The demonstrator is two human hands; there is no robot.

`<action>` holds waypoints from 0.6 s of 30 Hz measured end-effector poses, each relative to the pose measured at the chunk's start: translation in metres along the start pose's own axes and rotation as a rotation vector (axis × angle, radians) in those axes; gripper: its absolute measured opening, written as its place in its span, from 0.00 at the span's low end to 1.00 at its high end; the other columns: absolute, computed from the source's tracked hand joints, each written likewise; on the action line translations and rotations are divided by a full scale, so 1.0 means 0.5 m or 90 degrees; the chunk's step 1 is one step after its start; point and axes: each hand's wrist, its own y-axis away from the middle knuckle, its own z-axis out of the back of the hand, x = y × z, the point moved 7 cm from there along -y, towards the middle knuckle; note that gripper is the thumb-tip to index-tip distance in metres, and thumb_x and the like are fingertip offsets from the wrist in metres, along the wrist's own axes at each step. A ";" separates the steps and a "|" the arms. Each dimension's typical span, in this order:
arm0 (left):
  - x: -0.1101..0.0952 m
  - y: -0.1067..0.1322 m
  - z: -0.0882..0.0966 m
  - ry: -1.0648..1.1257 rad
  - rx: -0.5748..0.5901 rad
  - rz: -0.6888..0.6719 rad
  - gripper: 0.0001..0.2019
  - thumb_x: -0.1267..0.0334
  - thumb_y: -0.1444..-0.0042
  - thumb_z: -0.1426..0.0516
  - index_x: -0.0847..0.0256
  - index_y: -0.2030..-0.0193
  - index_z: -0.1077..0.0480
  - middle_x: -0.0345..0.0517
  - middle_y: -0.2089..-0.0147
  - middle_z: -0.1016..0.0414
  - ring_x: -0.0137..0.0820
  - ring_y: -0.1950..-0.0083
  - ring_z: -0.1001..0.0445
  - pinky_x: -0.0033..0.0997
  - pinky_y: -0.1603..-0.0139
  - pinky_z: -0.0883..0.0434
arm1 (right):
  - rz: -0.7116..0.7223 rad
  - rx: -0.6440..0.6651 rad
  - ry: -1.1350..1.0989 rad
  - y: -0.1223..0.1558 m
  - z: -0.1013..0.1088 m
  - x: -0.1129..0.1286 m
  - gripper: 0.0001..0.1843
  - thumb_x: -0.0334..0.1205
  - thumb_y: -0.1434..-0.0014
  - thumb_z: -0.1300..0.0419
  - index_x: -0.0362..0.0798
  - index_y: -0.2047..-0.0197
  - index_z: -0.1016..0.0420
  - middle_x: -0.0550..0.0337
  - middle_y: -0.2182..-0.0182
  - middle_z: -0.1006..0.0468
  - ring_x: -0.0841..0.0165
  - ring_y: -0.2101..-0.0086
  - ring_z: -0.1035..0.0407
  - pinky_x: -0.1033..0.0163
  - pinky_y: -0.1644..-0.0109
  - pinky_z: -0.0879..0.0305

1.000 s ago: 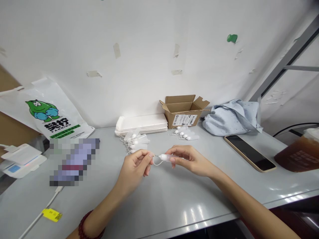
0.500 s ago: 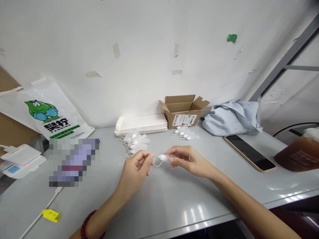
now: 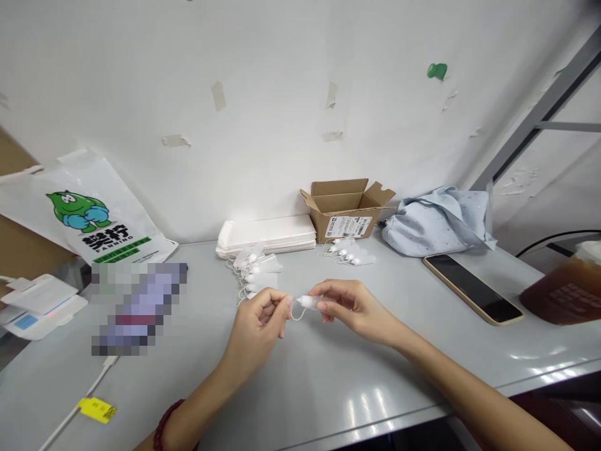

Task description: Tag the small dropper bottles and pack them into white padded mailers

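Note:
My right hand is closed around a small translucent bottle with a white pointed cap. The bottle lies roughly level above the table, its tip toward the left. A thin white cord loops down from the cap to the pinched fingertips of my left hand. Those fingertips hide the cord's far end. Beyond my left hand, several similar bottles lie in an overlapping row with their cords toward the left. Another small group of bottles rests in front of the cardboard box.
Behind the bottles are a stack of white envelopes and an open cardboard box. To the right are a blue cloth bag, a phone and a cup of brown drink. A white plastic bag and a tagged cable are left.
Both hands have dipped slightly in view with the bottle. The gap between the left fingertips and the cap looks a little smaller, and the cord loop is rounder.

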 end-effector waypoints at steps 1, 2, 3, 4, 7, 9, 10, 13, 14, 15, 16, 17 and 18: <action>0.000 0.000 -0.001 -0.001 0.002 0.000 0.13 0.57 0.44 0.47 0.60 0.75 0.35 0.33 0.84 0.40 0.23 0.80 0.40 0.21 0.79 0.42 | 0.002 -0.001 0.004 0.000 0.000 0.000 0.12 0.44 0.42 0.43 0.44 0.61 0.26 0.62 0.74 0.30 0.73 0.74 0.35 0.66 0.69 0.39; 0.000 0.000 -0.001 -0.002 0.004 0.000 0.13 0.57 0.44 0.47 0.60 0.75 0.35 0.33 0.84 0.40 0.23 0.80 0.39 0.21 0.78 0.41 | 0.005 -0.003 0.009 0.000 -0.001 0.000 0.12 0.44 0.42 0.43 0.44 0.61 0.26 0.62 0.74 0.30 0.74 0.74 0.36 0.67 0.69 0.39; 0.000 0.000 -0.001 -0.003 0.005 0.000 0.12 0.57 0.44 0.47 0.60 0.75 0.35 0.33 0.84 0.40 0.23 0.80 0.39 0.21 0.78 0.41 | 0.006 -0.005 0.013 0.000 -0.001 0.000 0.12 0.44 0.42 0.43 0.44 0.61 0.26 0.61 0.74 0.29 0.74 0.74 0.36 0.67 0.70 0.40; 0.001 0.000 -0.001 -0.004 0.006 0.002 0.12 0.57 0.44 0.47 0.60 0.75 0.35 0.33 0.84 0.40 0.23 0.80 0.39 0.21 0.79 0.41 | 0.007 -0.005 0.017 0.000 -0.002 -0.001 0.12 0.44 0.42 0.43 0.44 0.61 0.26 0.61 0.74 0.29 0.74 0.75 0.36 0.67 0.70 0.40; 0.005 -0.001 -0.002 -0.008 0.012 0.008 0.13 0.57 0.44 0.47 0.60 0.76 0.36 0.33 0.84 0.40 0.24 0.81 0.39 0.21 0.79 0.42 | 0.008 0.003 0.024 0.001 -0.009 -0.006 0.12 0.44 0.41 0.44 0.45 0.61 0.26 0.62 0.75 0.29 0.74 0.75 0.36 0.67 0.70 0.40; 0.011 -0.002 -0.003 -0.009 0.018 0.014 0.13 0.57 0.44 0.47 0.60 0.76 0.36 0.33 0.85 0.40 0.23 0.81 0.40 0.21 0.79 0.42 | 0.006 0.006 0.025 0.001 -0.013 -0.010 0.13 0.45 0.41 0.44 0.45 0.61 0.26 0.62 0.75 0.29 0.74 0.75 0.36 0.67 0.70 0.40; 0.013 -0.003 -0.004 -0.009 0.020 0.017 0.13 0.57 0.44 0.47 0.60 0.76 0.36 0.33 0.85 0.39 0.23 0.81 0.40 0.21 0.79 0.42 | 0.004 0.005 0.025 0.001 -0.015 -0.012 0.13 0.45 0.41 0.44 0.45 0.61 0.26 0.62 0.75 0.29 0.74 0.76 0.36 0.67 0.70 0.40; 0.019 -0.006 -0.003 -0.007 0.028 0.026 0.13 0.57 0.43 0.47 0.60 0.76 0.36 0.32 0.85 0.39 0.23 0.81 0.40 0.21 0.78 0.41 | 0.001 0.001 0.018 0.001 -0.017 -0.015 0.12 0.45 0.41 0.44 0.45 0.61 0.26 0.62 0.75 0.29 0.74 0.76 0.36 0.67 0.71 0.40; 0.019 -0.007 -0.003 -0.006 0.034 0.026 0.13 0.57 0.43 0.47 0.60 0.76 0.36 0.33 0.85 0.39 0.23 0.80 0.39 0.21 0.78 0.41 | 0.000 -0.001 0.015 0.000 -0.016 -0.016 0.12 0.45 0.41 0.43 0.45 0.61 0.26 0.62 0.75 0.29 0.74 0.76 0.36 0.67 0.71 0.40; 0.018 -0.009 -0.002 -0.005 0.044 0.026 0.13 0.56 0.43 0.47 0.60 0.75 0.35 0.33 0.85 0.39 0.23 0.80 0.39 0.21 0.77 0.40 | 0.000 -0.002 0.013 0.000 -0.016 -0.015 0.12 0.45 0.42 0.43 0.45 0.61 0.26 0.62 0.74 0.29 0.74 0.76 0.36 0.67 0.71 0.40; 0.016 -0.012 0.000 -0.006 0.057 0.025 0.13 0.56 0.43 0.47 0.60 0.75 0.35 0.33 0.84 0.38 0.23 0.80 0.38 0.22 0.76 0.40 | 0.003 -0.003 0.013 -0.001 -0.015 -0.014 0.12 0.44 0.42 0.43 0.45 0.61 0.25 0.62 0.74 0.29 0.74 0.75 0.36 0.67 0.71 0.40; 0.013 -0.014 0.002 -0.008 0.071 0.024 0.13 0.56 0.44 0.47 0.60 0.75 0.34 0.33 0.83 0.37 0.23 0.79 0.37 0.22 0.76 0.39 | 0.007 -0.005 0.017 -0.002 -0.013 -0.012 0.12 0.44 0.42 0.43 0.45 0.61 0.25 0.61 0.73 0.28 0.74 0.75 0.36 0.67 0.70 0.39; 0.009 -0.017 0.004 -0.013 0.087 0.024 0.12 0.56 0.44 0.47 0.60 0.74 0.33 0.34 0.83 0.36 0.24 0.79 0.37 0.22 0.76 0.39 | 0.014 -0.008 0.028 -0.002 -0.011 -0.010 0.12 0.44 0.41 0.43 0.45 0.60 0.25 0.61 0.72 0.27 0.74 0.75 0.35 0.67 0.70 0.39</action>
